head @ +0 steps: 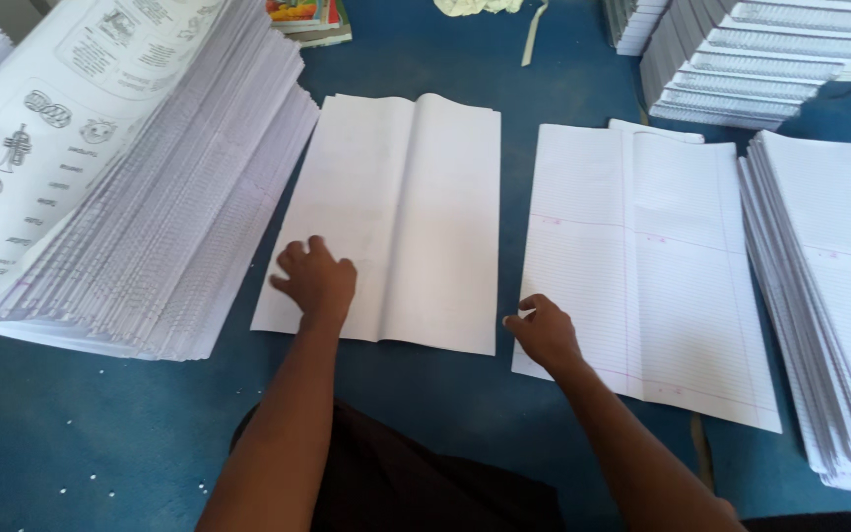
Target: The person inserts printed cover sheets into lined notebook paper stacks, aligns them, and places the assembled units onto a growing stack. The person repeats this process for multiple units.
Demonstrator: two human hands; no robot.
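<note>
My left hand lies palm down, fingers spread, on the near left corner of a blank white folded sheet spread on the blue surface. My right hand pinches the near left edge of a ruled sheet with pink margin lines, lying to the right of the blank one. Both sheets lie flat, a strip of blue between them.
A tall slanted stack of printed sheets stands at the left. A stack of ruled sheets lies at the right edge. Bound stacks sit at the back right, coloured booklets at the back. The blue surface lies near me.
</note>
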